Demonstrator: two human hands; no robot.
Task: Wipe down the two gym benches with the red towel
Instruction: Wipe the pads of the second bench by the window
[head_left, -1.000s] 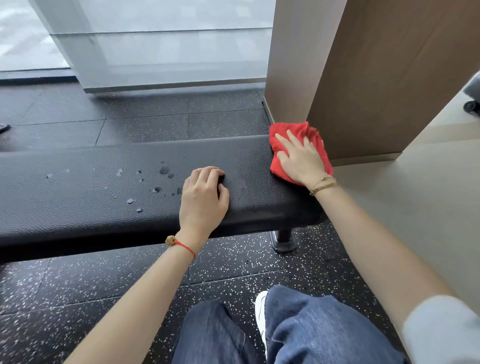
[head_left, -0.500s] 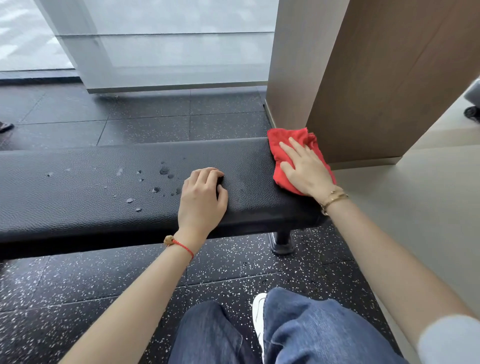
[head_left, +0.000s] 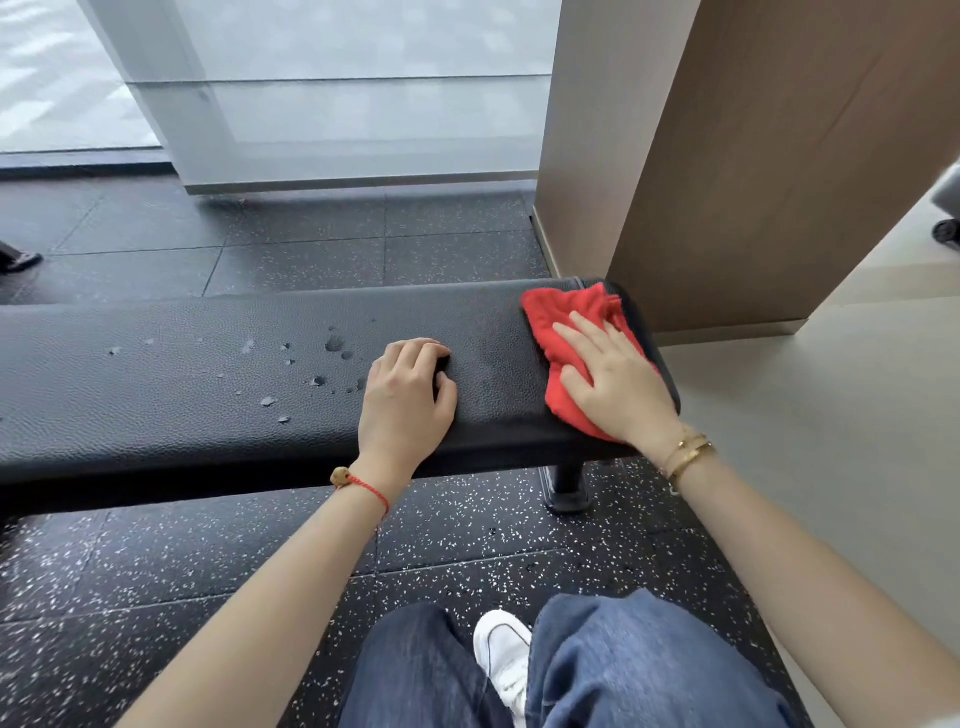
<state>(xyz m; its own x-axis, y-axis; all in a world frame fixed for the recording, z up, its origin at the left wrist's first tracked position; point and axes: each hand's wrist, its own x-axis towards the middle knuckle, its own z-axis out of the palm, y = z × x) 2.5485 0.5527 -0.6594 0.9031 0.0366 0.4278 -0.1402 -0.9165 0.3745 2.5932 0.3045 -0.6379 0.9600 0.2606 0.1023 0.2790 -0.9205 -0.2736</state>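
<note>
Black speckled rubber floor (head_left: 156, 571). Frosted glass panel (head_left: 337, 104) beyond. Wood-clad column (head_left: 753, 156) at right. White shoe (head_left: 501, 654), blue jeans (head_left: 623, 670) below.

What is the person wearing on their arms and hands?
No gloves, and both forearms are uncovered. The left hand has a thin red string bracelet with a small tan bead at the wrist. The right hand has thin gold bangles at its wrist. No rings show.

One bench (head_left: 208, 374), one red towel (head_left: 566, 322), two hands, left (head_left: 405, 395) and right (head_left: 618, 384), and one white shoe (head_left: 504, 654).
</note>
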